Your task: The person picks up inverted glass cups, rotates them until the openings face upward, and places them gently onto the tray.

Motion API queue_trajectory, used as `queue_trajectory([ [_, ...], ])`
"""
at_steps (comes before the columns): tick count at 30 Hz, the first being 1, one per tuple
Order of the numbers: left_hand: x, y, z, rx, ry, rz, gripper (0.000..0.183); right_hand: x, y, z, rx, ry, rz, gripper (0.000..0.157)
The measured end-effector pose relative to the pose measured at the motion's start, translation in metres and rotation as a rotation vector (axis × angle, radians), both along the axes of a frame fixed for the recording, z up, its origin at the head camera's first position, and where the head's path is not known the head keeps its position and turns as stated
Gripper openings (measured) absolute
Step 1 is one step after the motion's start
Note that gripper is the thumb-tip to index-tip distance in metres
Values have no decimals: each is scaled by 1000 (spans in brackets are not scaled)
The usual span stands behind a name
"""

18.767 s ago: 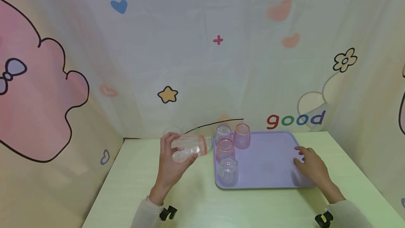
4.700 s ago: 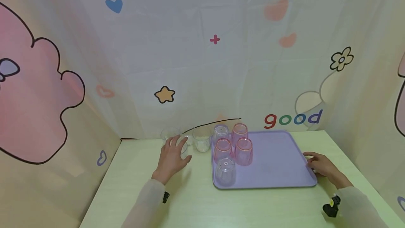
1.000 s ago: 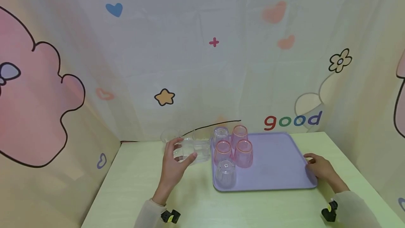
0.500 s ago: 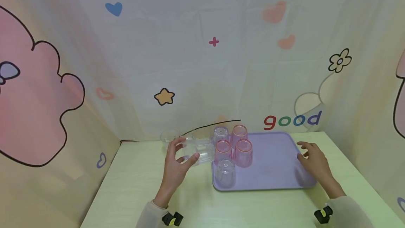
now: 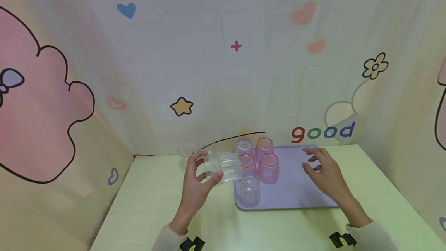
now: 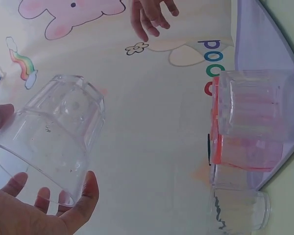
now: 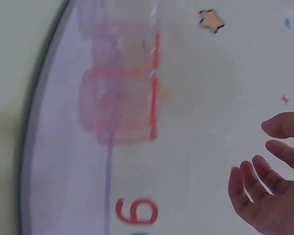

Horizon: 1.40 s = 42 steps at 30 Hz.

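Note:
My left hand [image 5: 195,189] grips a clear glass [image 5: 230,167] lying sideways in the air, at the left edge of the purple tray [image 5: 296,193]. In the left wrist view the fingers curl round the rim end of this glass [image 6: 54,132], and its base points away from the palm. Raised above the right part of the tray, my right hand [image 5: 327,175] holds nothing; its fingers are loosely bent. On the tray's left side stand pink glasses, among them a front one [image 5: 269,169] and a back one [image 5: 264,149], beside a clear front glass [image 5: 249,193].
Behind the left hand, faint clear glasses [image 5: 186,150] stand at the back of the pale table [image 5: 146,193]. Another clear glass [image 5: 244,146] is at the tray's back left corner. A printed curtain [image 5: 209,69] hangs directly behind the table.
Over the last second my left hand moves right with the clear glass, towards the tray. My right hand leaves the tray's right edge and comes up and left. Earlier, another pink glass joined the tray.

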State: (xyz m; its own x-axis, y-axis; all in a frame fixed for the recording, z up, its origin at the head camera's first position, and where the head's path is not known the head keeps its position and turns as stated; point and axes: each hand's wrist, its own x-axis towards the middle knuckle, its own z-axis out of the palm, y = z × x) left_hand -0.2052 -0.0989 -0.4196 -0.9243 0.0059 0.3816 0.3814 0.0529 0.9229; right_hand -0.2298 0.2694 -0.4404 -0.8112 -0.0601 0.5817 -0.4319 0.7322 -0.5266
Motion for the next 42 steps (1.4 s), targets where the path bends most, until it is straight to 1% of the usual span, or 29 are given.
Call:
queue_trajectory([
  [4,6,4,6,17,21,-25,67,12,-18,13,-122,-85,106,43],
  [8,10,9,8,25,58,-43,65,23,-35,25,-216,-151,234,50],
  [11,12,12,9,27,87,-53,63,30,-47,32,-278,-165,341,55],
  [13,15,14,10,34,106,-60,62,35,-54,35,-314,-158,413,59],
  [16,18,16,11,45,141,-73,62,42,-64,40,-347,-146,499,62],
  [19,21,19,14,57,172,-88,62,48,-73,44,-363,-147,563,65],
  [21,24,22,16,67,184,-102,63,51,-78,46,-372,-155,597,66],
  [26,33,29,21,81,182,-138,64,57,-92,51,-389,-172,669,69],
  [30,37,33,20,75,190,-160,64,60,-100,53,-395,-175,694,70],
  [36,38,38,18,71,212,-182,63,61,-107,53,-419,-171,720,68],
  [42,36,41,15,81,195,-194,63,57,-113,50,-469,-170,760,64],
])
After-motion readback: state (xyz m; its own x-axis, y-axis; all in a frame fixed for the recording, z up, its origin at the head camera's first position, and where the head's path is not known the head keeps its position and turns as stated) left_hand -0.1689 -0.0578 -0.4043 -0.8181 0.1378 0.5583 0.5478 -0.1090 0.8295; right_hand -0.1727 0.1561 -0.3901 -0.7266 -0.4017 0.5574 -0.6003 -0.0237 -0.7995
